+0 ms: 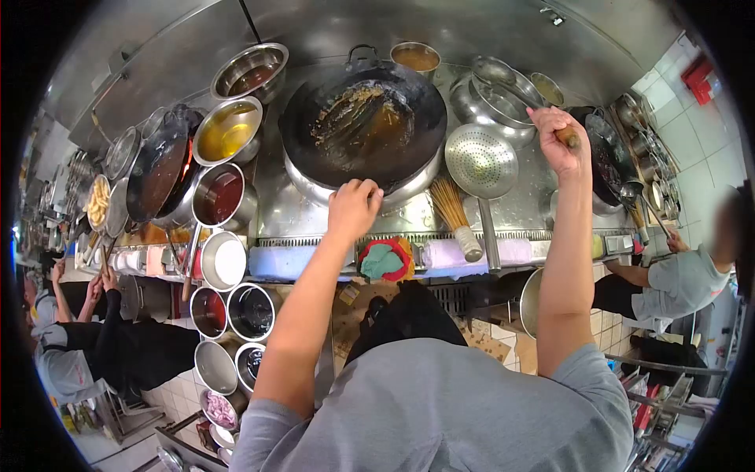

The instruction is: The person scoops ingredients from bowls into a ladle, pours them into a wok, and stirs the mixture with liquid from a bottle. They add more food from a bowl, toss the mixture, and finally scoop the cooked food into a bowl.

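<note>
A large black wok [299,138] sits on the burner ring, with brown sauce and bits of food [385,126] across its bottom. My left hand [355,206] is at its near rim, fingers bent over the edge and closed on it. To the right and higher up, my right hand [558,141] grips the wooden handle of a ladle [495,72]. The ladle's bowl is over a steel bowl [503,102] behind the strainer. Between my hands lie a perforated strainer [481,161] and a bamboo wok brush [452,208].
Pots of oil [228,134], red sauce [219,195] and white powder [224,261] line the left side. Folded cloths [385,259] lie along the stove's front edge. Co-workers stand at woks on the left [157,181] and right [605,161]. A sauce pot [415,57] stands behind my wok.
</note>
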